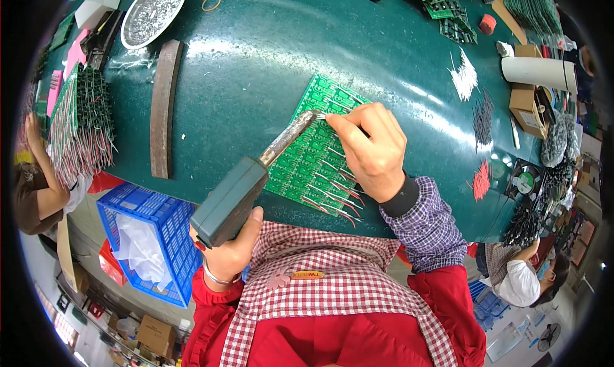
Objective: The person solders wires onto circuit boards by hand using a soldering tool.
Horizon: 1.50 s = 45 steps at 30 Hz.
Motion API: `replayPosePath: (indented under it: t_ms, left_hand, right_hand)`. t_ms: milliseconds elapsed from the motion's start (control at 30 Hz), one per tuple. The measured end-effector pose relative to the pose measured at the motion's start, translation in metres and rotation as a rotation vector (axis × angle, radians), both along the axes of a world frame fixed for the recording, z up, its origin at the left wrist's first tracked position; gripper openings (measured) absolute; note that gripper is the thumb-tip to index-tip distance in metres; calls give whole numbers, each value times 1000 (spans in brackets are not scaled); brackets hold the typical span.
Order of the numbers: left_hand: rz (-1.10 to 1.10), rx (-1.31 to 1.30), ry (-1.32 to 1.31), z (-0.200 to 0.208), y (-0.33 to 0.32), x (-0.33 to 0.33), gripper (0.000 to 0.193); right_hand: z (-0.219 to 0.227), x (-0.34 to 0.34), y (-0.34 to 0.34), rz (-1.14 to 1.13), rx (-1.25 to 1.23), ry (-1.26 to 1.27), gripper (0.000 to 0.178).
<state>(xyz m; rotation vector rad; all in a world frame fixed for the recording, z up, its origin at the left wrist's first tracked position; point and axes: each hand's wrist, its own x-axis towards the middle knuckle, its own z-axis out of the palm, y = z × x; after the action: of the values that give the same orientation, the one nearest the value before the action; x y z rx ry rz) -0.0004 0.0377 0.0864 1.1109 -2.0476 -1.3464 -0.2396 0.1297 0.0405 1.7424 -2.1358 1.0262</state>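
My left hand (227, 255) is closed around the handle of a dark green soldering gun (231, 199). Its metal barrel slants up and right over a green circuit board panel (288, 175), and the tip ends right beside my right fingertips. My right hand (374, 149) is closed in a pinch over the panel's upper right part. A short pale wire end (321, 117) shows between those fingers and the tip; the rest of it is hidden. Several red, white and dark wires (332, 197) stick out from the panel's lower right rows.
Piles of white wires (464, 77), black wires (483, 122) and red wires (480, 180) lie at right. At left are a metal bar (165, 111), a metal dish (153, 15) and stacked wired boards (83, 120). A blue crate (147, 239) stands below the table. Other people sit on both sides.
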Motion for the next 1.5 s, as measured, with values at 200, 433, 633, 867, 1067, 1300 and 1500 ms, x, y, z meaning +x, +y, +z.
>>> replayPosePath:
  t_ms: [200,433,633,867,1067,1300,1500]
  left_hand:
    - [127,69,43,0,5,2,25]
    - [121,62,37,-2,6,4,26]
    - [147,122,37,0,7,3,28]
    - [151,101,42,1,8,5,27]
    - [154,97,41,2,11,10,26]
    - [126,103,38,1,13,18,24]
    - [97,88,7,1,13,17,24]
  right_hand:
    - [1,1,0,-6,2,-1,22]
    - [-1,1,0,-10,-6,-7,21]
    - [-1,2,0,-16,-16,-25,21]
    - [3,2,0,-14,-43,16,23]
    - [3,14,8,24,-50,-44,23]
    - [4,13,8,36,-21,-30,23]
    - [1,14,8,38,-21,-19,23]
